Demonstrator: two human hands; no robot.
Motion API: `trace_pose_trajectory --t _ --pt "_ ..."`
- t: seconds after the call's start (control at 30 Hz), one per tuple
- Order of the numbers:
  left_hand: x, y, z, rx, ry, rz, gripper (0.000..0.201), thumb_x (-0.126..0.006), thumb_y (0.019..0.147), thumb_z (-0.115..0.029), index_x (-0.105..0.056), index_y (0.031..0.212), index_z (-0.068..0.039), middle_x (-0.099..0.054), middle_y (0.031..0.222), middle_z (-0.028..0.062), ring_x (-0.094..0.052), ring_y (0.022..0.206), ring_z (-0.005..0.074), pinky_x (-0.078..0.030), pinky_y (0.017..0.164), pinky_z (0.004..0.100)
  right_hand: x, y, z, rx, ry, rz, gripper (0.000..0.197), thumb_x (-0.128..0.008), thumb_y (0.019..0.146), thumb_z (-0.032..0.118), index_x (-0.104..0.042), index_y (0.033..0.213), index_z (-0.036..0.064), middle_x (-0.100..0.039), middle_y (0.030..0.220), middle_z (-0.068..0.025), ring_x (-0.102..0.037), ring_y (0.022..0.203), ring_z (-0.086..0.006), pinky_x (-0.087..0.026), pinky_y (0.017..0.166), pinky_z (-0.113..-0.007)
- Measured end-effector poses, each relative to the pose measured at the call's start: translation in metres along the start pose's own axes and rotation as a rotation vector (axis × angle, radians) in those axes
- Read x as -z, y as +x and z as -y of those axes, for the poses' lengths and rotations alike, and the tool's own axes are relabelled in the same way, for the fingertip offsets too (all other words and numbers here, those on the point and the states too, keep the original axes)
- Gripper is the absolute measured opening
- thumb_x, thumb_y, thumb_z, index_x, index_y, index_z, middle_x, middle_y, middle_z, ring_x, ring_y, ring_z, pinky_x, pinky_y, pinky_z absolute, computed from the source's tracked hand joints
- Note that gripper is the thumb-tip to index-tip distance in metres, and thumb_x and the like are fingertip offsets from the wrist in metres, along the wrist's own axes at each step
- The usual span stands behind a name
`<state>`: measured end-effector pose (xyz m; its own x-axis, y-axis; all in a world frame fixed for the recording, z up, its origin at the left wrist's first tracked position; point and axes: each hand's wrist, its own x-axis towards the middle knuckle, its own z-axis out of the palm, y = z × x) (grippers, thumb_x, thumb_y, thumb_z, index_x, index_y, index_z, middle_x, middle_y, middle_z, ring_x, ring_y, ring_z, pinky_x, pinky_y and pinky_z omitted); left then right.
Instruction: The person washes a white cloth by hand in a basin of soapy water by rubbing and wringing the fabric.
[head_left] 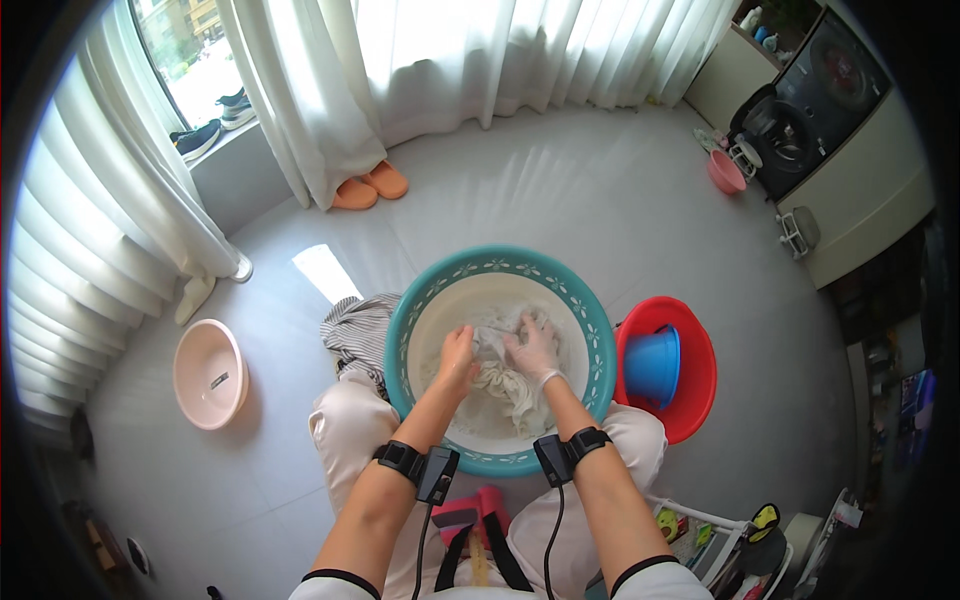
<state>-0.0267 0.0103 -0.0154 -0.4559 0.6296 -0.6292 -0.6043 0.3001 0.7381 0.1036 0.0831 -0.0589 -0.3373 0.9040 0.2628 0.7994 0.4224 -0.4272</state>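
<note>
A large teal basin (600,375) with a cream inside and a patterned rim stands between my knees. Wet white cloth (512,388), bunched and twisted, lies in cloudy, sudsy water inside it. On the cloth's left side, my left hand (459,355) has its fingers curled around an edge of it. My right hand (534,350), in a thin clear glove, rests on the cloth's right side with its fingers spread. The fingertips of both hands are partly hidden by cloth and suds, and the kind of garment cannot be made out.
Grey striped cloth (358,330) lies left of the basin. A red basin (698,385) holding a blue bucket (650,365) stands close on the right. Farther left is a pale pink basin (210,375). Orange slippers (370,187) lie by the curtain; a wheeled rack (715,535) stands lower right.
</note>
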Motion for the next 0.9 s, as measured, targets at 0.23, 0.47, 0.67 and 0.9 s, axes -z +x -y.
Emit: trace_pose_trajectory --t 0.23,0.47,0.67,0.9 --pt "0.011 0.026 0.030 0.228 -0.285 0.258 0.045 -0.042 0.097 -0.040 -0.044 0.126 -0.006 -0.051 0.124 0.0093 -0.047 0.115 0.0254 -0.039 0.097 0.0494 0.008 -0.001 0.040 -0.389 1.167 0.723 0.036 -0.066 0.082 0.020 -0.059 0.113 0.0028 -0.065 0.100 -0.0126 -0.063 0.089 -0.0213 -0.049 0.076 -0.031" --pt "0.078 0.086 0.075 0.152 -0.786 0.544 0.034 -0.048 0.094 -0.044 -0.056 0.095 -0.011 -0.060 0.080 0.0074 -0.060 0.072 0.0221 -0.051 0.063 0.0383 0.083 -0.027 0.138 0.352 0.568 0.265 0.026 -0.062 0.086 0.026 -0.057 0.071 0.0045 -0.058 0.067 -0.0195 -0.058 0.063 -0.0360 -0.047 0.057 -0.040" --pt "0.027 0.010 0.028 0.382 -0.584 0.535 0.025 -0.051 0.094 -0.036 -0.056 0.082 -0.014 -0.059 0.077 0.0007 -0.058 0.071 0.0164 -0.047 0.054 0.0314 0.056 -0.003 0.070 0.132 0.283 0.094 0.030 -0.060 0.085 0.033 -0.057 0.069 0.0075 -0.059 0.067 -0.0186 -0.059 0.064 -0.0394 -0.046 0.057 -0.046" --pt "0.007 -0.006 -0.002 0.007 -0.038 0.049 0.027 -0.045 0.097 -0.030 -0.052 0.117 -0.012 -0.054 0.115 0.0085 -0.051 0.108 0.0222 -0.042 0.094 0.0430 0.014 0.010 -0.004 0.008 0.054 0.033 0.030 -0.059 0.082 0.033 -0.064 0.098 0.0076 -0.064 0.087 -0.0174 -0.063 0.085 -0.0345 -0.048 0.076 -0.044"
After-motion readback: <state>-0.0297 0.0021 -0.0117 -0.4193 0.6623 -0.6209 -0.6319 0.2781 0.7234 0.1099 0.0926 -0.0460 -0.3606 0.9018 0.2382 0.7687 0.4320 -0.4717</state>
